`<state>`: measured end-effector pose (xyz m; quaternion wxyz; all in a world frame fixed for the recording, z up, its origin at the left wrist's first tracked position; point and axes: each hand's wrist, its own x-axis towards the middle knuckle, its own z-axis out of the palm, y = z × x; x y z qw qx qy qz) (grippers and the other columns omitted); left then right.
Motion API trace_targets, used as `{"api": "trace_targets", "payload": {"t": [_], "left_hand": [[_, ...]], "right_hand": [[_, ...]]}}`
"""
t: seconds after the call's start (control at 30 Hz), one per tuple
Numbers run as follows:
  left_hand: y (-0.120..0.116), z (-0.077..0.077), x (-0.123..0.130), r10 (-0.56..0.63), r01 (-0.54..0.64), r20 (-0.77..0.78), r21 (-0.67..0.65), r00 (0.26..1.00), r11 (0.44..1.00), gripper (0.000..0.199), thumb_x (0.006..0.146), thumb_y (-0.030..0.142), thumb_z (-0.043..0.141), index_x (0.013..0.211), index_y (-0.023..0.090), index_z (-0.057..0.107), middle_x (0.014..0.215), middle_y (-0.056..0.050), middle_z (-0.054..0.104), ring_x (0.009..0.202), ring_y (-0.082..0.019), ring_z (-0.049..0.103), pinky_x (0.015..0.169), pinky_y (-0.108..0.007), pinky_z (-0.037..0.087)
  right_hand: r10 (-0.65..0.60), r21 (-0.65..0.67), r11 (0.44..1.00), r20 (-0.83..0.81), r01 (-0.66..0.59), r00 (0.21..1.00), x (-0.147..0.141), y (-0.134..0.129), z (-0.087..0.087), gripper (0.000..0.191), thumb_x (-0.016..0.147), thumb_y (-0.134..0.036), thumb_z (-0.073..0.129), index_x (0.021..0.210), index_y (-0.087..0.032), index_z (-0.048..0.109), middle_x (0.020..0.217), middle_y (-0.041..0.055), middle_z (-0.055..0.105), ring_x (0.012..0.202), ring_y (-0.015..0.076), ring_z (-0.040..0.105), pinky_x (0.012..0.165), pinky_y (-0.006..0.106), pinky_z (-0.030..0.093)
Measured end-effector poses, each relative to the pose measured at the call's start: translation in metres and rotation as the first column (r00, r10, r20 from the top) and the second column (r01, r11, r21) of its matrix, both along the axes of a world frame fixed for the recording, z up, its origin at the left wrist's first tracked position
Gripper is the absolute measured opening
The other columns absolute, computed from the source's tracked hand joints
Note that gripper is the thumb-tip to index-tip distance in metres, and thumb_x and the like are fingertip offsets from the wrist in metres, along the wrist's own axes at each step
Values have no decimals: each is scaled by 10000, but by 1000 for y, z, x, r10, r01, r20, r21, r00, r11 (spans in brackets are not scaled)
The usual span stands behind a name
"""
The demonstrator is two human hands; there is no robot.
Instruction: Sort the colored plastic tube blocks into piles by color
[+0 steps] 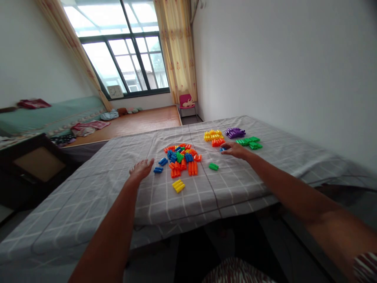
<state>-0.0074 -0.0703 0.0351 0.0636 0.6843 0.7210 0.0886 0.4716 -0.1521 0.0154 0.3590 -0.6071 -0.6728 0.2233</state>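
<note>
My right hand (235, 150) is closed on a blue piece (223, 149), just in front of the orange pieces (218, 142). Left of the mixed pile, my left hand (141, 169) is held with its fingers apart and nothing in it, near two small blue groups (158, 170). The mixed pile (180, 157) has orange, blue and green pieces. In front of it lies a yellow group (178, 186), and a green group (213, 166) sits to its right. Farther back are yellow pieces (213, 135), purple pieces (235, 133) and green pieces (250, 142).
A grey checked cloth (112, 188) covers the bed-like surface, with its front edge near my body. A white wall (279, 70) runs along the right. Beyond are a wooden platform (147, 118), a pink chair (185, 99) and a dark cabinet (32, 169) at the left.
</note>
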Motion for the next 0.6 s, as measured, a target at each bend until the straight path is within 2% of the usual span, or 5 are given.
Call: {"api": "trace_targets", "payload": {"t": [0.1,0.2,0.33,0.47,0.6], "left_hand": [[15,0,2,-46,44,55,36,997,998,546,925,521,288,1233,201,607,1342,-143,555,1234,-323,498,990,-487,397],[19,-15,3,-65,61,49,77,997,995,510,947,445,264,1233,193,603,1354,-116,550,1247,-284,489,1004,-422,395],[16,-30,0,-70,65,18,192,997,979,467,950,410,275,1176,217,635,1338,-85,566,1234,-268,496,995,-403,398],[12,-26,-4,-41,31,56,170,998,985,474,956,417,270,1157,204,643,1261,-99,620,1161,-248,551,921,-347,433],[10,-22,-4,-37,26,68,157,997,987,479,954,425,269,1133,205,654,1227,-105,640,1136,-247,566,875,-324,438]], "right_hand": [[44,-2,999,88,-44,995,-10,4,-7,412,690,-344,732,1063,-174,686,1033,72,700,941,220,645,880,347,497],[68,26,997,84,-71,994,-13,-1,-21,428,740,-363,692,1132,-193,659,1103,66,678,975,208,634,891,333,491],[-8,93,996,75,1,997,-8,-9,-30,489,750,-369,681,1209,-215,615,1146,64,665,980,208,630,873,334,497],[-113,119,988,149,96,982,-7,-12,-29,446,754,-401,671,1164,-226,646,1074,62,690,927,219,642,830,347,512],[-82,87,994,159,69,984,-10,-15,-24,412,737,-389,688,1111,-218,668,1047,62,697,893,212,649,808,335,520]]}}
